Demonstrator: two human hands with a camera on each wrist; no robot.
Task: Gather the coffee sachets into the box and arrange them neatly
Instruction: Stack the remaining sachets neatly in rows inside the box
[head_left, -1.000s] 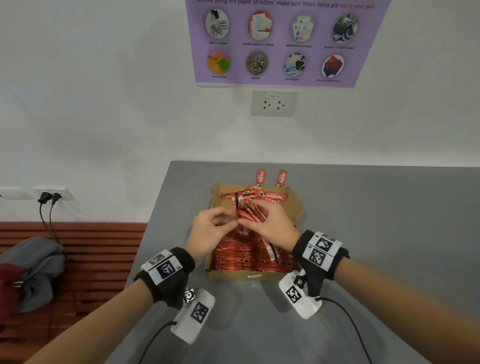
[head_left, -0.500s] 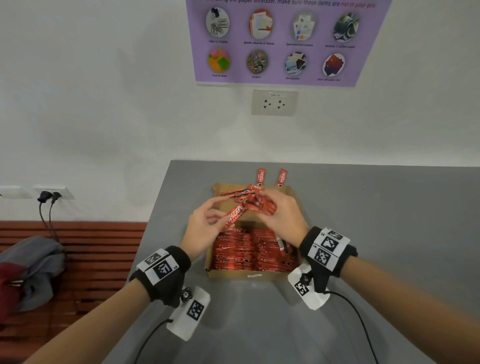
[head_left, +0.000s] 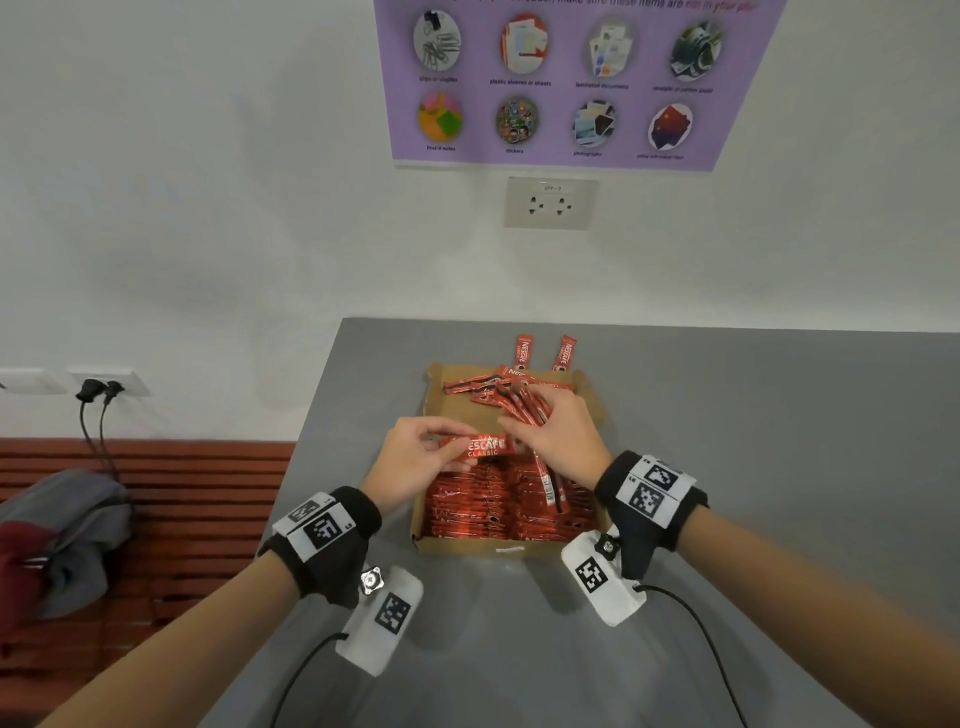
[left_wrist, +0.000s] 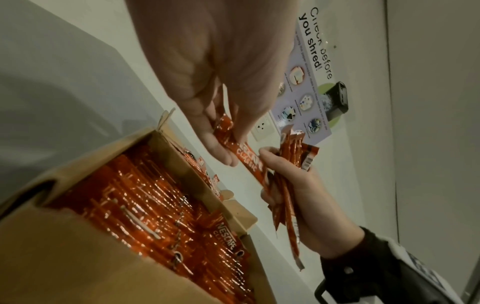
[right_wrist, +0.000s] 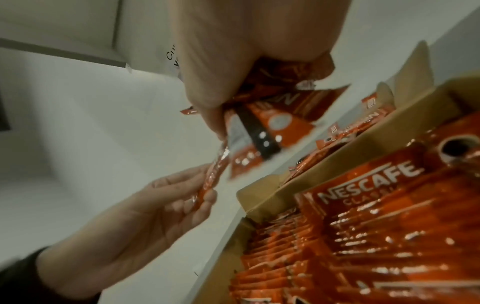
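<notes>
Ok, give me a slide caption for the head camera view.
Left hand pinches one coffee sachet, right hand grips a bunch, over the box.

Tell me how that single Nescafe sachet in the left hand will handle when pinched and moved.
The Nescafe sachet looks thin and glossy, so it is probably light and a little slippery. The left hand pinches one end and it spans level toward the right hand, which suggests modest stiffness. The right hand's bundle of sachets fans out unevenly, so sticks likely slide against each other.
</notes>
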